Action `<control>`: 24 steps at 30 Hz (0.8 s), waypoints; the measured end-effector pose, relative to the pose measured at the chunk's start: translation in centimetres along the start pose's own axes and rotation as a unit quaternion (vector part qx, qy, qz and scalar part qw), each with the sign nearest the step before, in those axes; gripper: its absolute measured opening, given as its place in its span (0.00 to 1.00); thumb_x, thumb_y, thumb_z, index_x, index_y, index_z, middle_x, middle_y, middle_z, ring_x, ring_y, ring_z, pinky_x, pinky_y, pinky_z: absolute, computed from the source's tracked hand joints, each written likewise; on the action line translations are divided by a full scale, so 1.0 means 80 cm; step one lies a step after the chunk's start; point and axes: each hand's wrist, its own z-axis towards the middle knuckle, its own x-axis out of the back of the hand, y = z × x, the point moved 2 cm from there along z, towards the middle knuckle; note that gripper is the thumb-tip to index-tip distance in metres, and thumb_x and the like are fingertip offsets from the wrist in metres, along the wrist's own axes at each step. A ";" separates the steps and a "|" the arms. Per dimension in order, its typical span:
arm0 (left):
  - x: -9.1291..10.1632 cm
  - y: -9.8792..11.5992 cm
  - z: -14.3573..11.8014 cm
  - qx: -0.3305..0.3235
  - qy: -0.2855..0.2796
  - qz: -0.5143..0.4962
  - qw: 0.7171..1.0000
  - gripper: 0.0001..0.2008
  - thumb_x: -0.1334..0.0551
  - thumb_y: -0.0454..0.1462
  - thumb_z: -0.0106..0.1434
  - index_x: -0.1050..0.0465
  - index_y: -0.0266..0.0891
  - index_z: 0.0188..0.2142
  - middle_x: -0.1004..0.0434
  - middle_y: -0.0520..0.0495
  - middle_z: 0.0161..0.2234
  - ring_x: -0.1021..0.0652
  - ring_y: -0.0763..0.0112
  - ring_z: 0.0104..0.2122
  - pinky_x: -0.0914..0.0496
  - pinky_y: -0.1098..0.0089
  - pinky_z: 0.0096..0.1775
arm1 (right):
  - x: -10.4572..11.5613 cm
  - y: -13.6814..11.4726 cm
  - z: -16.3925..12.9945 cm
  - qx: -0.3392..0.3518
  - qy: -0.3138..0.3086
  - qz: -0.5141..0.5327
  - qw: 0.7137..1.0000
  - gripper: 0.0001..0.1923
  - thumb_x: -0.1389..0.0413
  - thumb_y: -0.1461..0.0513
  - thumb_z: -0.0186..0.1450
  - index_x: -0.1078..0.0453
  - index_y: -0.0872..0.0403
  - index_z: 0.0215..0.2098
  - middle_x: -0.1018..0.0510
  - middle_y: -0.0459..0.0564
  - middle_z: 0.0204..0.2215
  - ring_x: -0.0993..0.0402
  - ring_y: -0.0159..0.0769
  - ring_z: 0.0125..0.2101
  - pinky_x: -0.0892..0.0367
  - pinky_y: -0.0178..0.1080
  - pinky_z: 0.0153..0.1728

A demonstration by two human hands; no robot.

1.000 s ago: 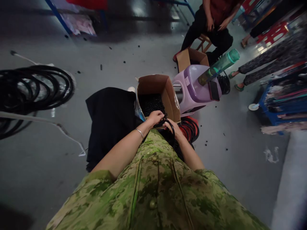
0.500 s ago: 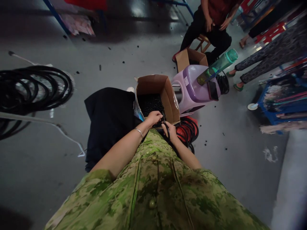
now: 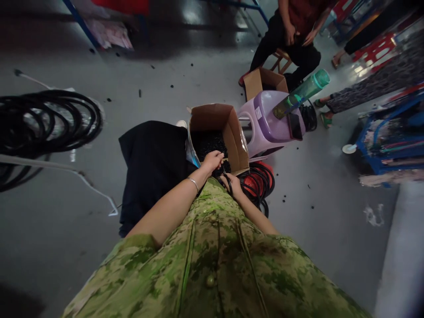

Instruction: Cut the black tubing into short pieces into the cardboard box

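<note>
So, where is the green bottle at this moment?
In the head view, upper right, the green bottle lies tilted on the purple stool, right of the cardboard box.

A workshop floor: bare grey concrete floor (image 3: pixel 165 79) strewn with black offcuts, big coils of black hose (image 3: pixel 46 119) at left, open cardboard boxes (image 3: pixel 232 128) of small black parts at centre, blue metal racks (image 3: pixel 380 150) at right, a seated co-worker (image 3: pixel 291 31) at the top.

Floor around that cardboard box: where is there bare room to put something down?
Bare grey floor lies beyond the cardboard box, toward the hose coils. Crowded: purple stool and black rings on its right, black cloth on its left.
</note>
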 end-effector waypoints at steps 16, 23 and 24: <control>-0.014 0.005 -0.022 0.018 -0.146 -0.094 0.985 0.07 0.40 0.29 0.63 0.27 0.35 0.41 0.30 0.54 0.24 0.31 0.79 0.20 0.36 0.77 0.25 | 0.043 -0.028 -0.013 0.018 0.016 0.143 0.989 0.29 0.46 0.44 0.64 0.30 0.56 0.52 0.24 0.46 0.28 0.31 0.29 0.22 0.42 0.32 0.20; -0.006 0.006 -0.015 -0.004 -0.072 -0.140 0.988 0.05 0.42 0.31 0.66 0.36 0.37 0.32 0.31 0.56 0.21 0.36 0.82 0.15 0.42 0.78 0.20 | 0.059 -0.042 -0.017 0.064 -0.024 0.075 0.995 0.28 0.44 0.46 0.64 0.29 0.54 0.55 0.22 0.48 0.33 0.28 0.33 0.28 0.31 0.39 0.37; -0.006 0.007 -0.016 -0.004 -0.069 -0.139 0.988 0.07 0.43 0.31 0.66 0.37 0.37 0.31 0.32 0.56 0.20 0.37 0.82 0.14 0.43 0.78 0.20 | 0.060 -0.044 -0.017 0.065 -0.029 0.068 0.995 0.28 0.43 0.46 0.64 0.29 0.54 0.55 0.22 0.48 0.33 0.28 0.33 0.29 0.30 0.40 0.38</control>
